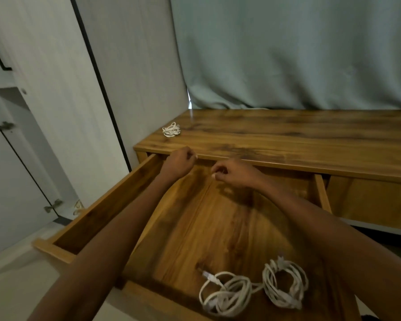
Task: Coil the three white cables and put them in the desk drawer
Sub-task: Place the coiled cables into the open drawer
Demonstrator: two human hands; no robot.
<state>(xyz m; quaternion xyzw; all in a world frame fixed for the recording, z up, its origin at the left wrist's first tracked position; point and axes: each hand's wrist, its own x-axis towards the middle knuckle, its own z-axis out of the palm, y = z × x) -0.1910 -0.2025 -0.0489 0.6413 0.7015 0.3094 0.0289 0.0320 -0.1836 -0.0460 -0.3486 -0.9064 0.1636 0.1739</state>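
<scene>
The wooden desk drawer [107,200] is pulled wide open below me. Two coiled white cables lie side by side on its floor near the front: one coil [225,293] with a plug end showing, and a tighter coil [285,283] to its right. A third small white coil [171,129] rests on the desk top [287,137] near its left end. My left hand [180,162] hovers at the desk's front edge, fingers curled, with nothing in it. My right hand [234,173] is held above the back of the drawer, fingers loosely curled, also with nothing in it.
A pale wardrobe with a black-edged door [56,112] stands to the left of the desk. A grey-green curtain [287,54] hangs behind the desk. A second, closed drawer front [368,200] sits to the right of the open one.
</scene>
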